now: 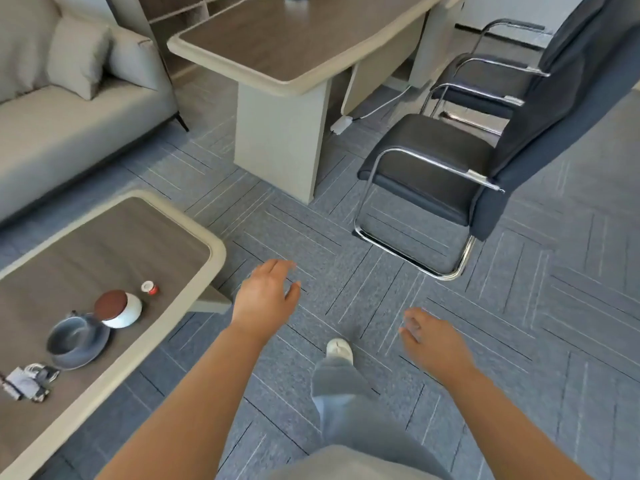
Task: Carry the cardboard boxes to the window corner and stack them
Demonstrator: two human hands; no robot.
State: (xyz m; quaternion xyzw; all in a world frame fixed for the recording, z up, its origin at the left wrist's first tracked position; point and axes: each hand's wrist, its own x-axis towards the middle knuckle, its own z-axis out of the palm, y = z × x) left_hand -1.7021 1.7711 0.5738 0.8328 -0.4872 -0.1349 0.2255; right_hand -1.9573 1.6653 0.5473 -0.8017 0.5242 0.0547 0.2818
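The left hand (265, 299) is stretched out in front, palm down, with its fingers loose and a little spread. It holds nothing. The right hand (433, 344) is lower and closer to the body. Its fingers are softly bent, and it holds nothing too. Both hands are in the air over the gray carpet (519, 306), well apart from each other. The cardboard boxes do not show in this view, so where they are and how they look cannot be told.

Between the hands, a bit lower, a white shoe (339, 349) is on the carpet. To the left of the left hand is a low table (221, 251) with a pale, rounded rim. On it sit a white jar (119, 308) with a brown lid, a gray bowl (78, 341) just beside the jar, a tiny red and white thing (150, 287), and a small bundle (29, 379) too blurry to name. Far ahead of the left hand stands a big desk (294, 39). Ahead of the right hand stands a black chair (426, 168) with shiny metal legs. A pale sofa (52, 133) is far to the left, past the low table.
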